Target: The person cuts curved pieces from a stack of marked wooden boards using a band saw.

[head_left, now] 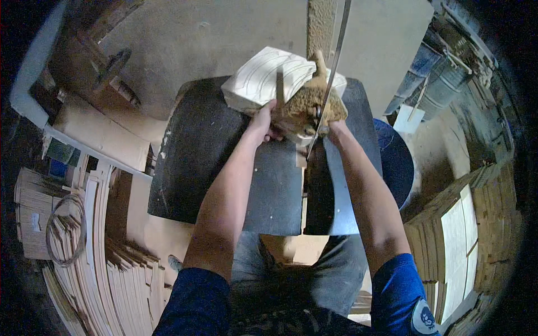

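Note:
A thick pale wooden block [272, 70] with curved lines drawn across its top lies on the dark saw table [269, 190]. My left hand [264, 124] grips its near left side, the thumb up against the face and the fingers curled low. A thin bandsaw blade [337, 53] runs down past the block's right part. Beside the blade, a sawdust-caked blade guide [305, 109] covers part of the block. My right hand [335, 127] is at the block's near right side, close to the blade; the guide hides its fingers, so their hold cannot be seen.
A sawdust-covered upright bar [320, 25] rises above the guide. A dark blue round container [397, 162] stands right of the table, and a ribbed metal drum [448, 84] farther off. Stacked boards fill the right [448, 246] and left [120, 274]; a wire coil [67, 229] hangs over the left ones.

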A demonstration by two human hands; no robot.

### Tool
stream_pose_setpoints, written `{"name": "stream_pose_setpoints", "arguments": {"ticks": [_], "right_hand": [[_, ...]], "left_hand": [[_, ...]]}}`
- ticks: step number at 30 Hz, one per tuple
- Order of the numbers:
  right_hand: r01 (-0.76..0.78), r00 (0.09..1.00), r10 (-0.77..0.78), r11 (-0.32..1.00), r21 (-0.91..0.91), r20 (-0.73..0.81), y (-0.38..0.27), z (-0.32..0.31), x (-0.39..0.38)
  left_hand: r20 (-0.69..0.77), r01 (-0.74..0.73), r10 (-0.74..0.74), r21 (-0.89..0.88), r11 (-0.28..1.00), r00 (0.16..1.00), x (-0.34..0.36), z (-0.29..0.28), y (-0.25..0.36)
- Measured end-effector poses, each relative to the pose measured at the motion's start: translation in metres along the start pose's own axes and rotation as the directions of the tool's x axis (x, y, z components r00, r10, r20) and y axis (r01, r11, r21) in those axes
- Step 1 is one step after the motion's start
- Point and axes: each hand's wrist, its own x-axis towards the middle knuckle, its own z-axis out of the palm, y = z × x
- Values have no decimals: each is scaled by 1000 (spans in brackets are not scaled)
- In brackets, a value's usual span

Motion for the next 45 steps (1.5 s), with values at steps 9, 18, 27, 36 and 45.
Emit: {"name": "stream_pose_setpoints", "arguments": {"ticks": [9, 18, 27, 36, 45], "right_hand": [[-412, 735, 475, 880, -238, 483, -107, -60, -79], [89, 931, -273, 812, -577, -240, -37, 151, -169], [242, 796, -584, 548, -801, -160, -15, 159, -161], [116, 993, -100, 924, -363, 64, -47, 111, -271], [253, 946, -82, 794, -553, 314, -74, 89, -319]], "left_hand": [[-164, 319, -292, 176, 931, 942, -28, -113, 17], [-415, -350, 416, 228, 909, 809, 87, -212, 5], [-519, -401, 447, 205, 893, 729, 43, -181, 6], [-648, -593, 475, 44, 804, 596, -165, -178, -64], [-868, -316, 302, 181, 932, 395, -358, -148, -172]]}}
